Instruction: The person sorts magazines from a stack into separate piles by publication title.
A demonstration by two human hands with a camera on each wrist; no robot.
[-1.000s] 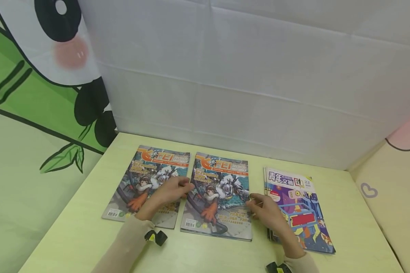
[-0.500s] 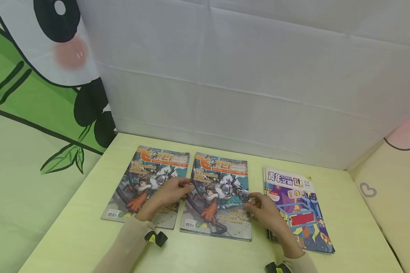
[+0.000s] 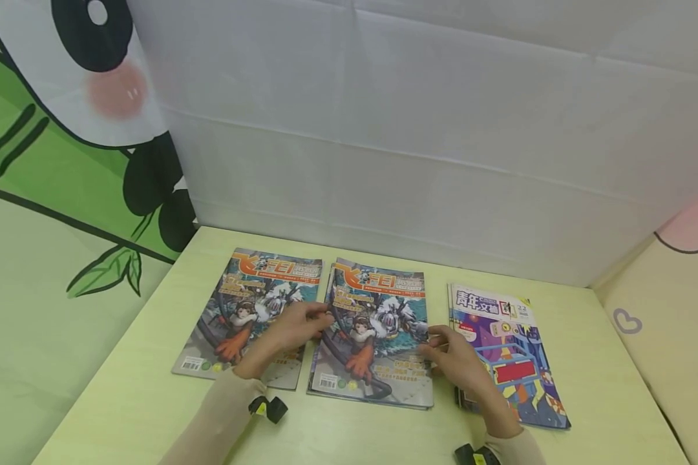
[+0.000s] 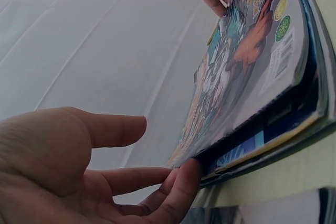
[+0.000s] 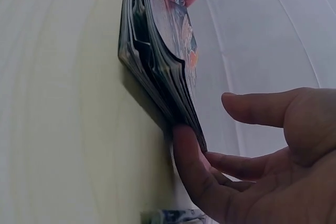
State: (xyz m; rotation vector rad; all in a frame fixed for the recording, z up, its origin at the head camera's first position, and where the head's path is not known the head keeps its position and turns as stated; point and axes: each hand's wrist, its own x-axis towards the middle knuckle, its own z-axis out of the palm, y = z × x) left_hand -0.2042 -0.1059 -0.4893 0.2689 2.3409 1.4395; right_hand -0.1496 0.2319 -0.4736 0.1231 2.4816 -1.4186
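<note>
Magazine [image 3: 378,323], middle: "FEI" | left fingers [image 4: 181,192], right fingers [image 5: 195,174]: thumbs spread, tips touching its edges | rightmost stack [image 3: 514,349]: "青年文摘"

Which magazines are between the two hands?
The middle pile, touched by the left hand and right hand; the left magazine and purple-topped pile lie on either side.

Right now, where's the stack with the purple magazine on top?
In the head view, the purple-topped stack lies on the table, right of the middle stack, partly hidden by the right hand.
</note>
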